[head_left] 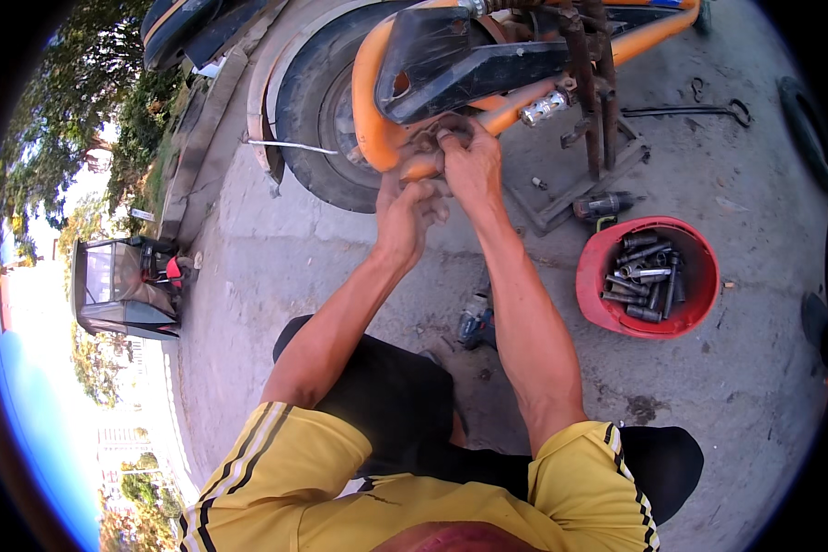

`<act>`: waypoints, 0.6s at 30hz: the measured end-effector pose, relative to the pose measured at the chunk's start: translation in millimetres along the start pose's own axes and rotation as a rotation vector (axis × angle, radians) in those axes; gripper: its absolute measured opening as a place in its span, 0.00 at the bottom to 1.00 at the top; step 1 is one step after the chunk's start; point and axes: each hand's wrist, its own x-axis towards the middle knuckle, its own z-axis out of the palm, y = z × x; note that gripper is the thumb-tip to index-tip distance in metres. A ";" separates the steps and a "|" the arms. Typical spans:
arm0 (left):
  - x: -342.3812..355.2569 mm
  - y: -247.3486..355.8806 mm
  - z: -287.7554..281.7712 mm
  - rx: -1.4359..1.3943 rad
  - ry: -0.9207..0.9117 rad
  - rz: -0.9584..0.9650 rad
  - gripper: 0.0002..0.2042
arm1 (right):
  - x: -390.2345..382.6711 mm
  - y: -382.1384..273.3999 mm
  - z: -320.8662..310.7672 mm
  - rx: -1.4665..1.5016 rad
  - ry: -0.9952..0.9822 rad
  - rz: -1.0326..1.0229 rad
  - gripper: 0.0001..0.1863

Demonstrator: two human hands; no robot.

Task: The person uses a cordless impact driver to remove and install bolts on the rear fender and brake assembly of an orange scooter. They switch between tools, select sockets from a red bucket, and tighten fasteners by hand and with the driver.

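Note:
My left hand point(409, 210) has its fingers curled at the lower end of an orange tube point(421, 167) on a two-wheeler's frame point(368, 87). Close beside it my right hand point(467, 158) pinches at a small metal fitting on that frame, its detail hidden by the fingers. Behind them are the rear wheel's black tyre point(308, 175) and a thin pale rod point(290, 145) across it. A shiny cylindrical peg point(543, 108) sticks out from the orange frame, right of my hands.
A rusty metal stand point(587, 110) rises at the right. A red helmet point(598, 267) holds several sockets, beside a power tool point(603, 205). Another tool point(477, 324) lies near my knees. Long wrenches point(681, 110) lie upper right, a loose tyre point(805, 133) beyond. A small cab vehicle point(124, 285) stands left.

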 end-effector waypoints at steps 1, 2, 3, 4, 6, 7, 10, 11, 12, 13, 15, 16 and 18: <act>-1.8 0.3 1.1 0.005 0.009 -0.005 0.29 | -1.5 -6.1 -3.3 0.080 -0.023 0.062 0.12; -2.8 0.2 1.6 0.010 0.017 -0.009 0.30 | -2.5 -9.6 -6.0 0.160 -0.045 0.124 0.12; -2.4 -0.7 0.0 0.004 0.005 -0.011 0.30 | -1.9 -6.9 -7.1 0.126 -0.042 0.090 0.11; -1.3 -0.3 -2.1 -0.001 -0.007 -0.010 0.30 | -1.0 -7.6 -6.0 0.093 -0.041 0.054 0.10; 2.4 -2.5 -0.7 -0.013 -0.014 -0.002 0.30 | -0.3 -8.5 -5.9 0.068 -0.037 0.024 0.09; 2.9 -3.7 -0.8 -0.013 0.001 0.004 0.30 | -5.6 -17.7 -3.0 0.081 -0.040 0.037 0.08; 4.4 -4.4 -4.5 -0.029 0.023 0.001 0.30 | -2.4 -17.8 -4.1 0.162 -0.081 0.095 0.08; 6.1 -3.5 -3.1 -0.037 0.021 -0.003 0.30 | 1.7 -16.1 -6.5 0.195 -0.097 0.113 0.08; 6.4 -2.2 -0.7 -0.029 0.029 0.003 0.30 | 3.3 -13.5 -7.7 0.188 -0.101 0.114 0.09; 4.5 -0.9 2.2 -0.023 0.039 0.008 0.30 | 2.8 -13.2 -8.4 0.179 -0.105 0.117 0.09; 4.2 -0.4 4.2 -0.008 0.024 0.022 0.30 | 3.8 -13.1 -8.5 0.161 -0.104 0.091 0.10; 3.2 -3.3 0.5 0.000 0.006 0.025 0.30 | 2.0 -11.2 -7.0 0.152 -0.101 0.069 0.09; 1.0 -7.0 -1.4 0.013 -0.010 0.038 0.31 | 0.1 -9.0 -8.3 0.168 -0.119 0.086 0.09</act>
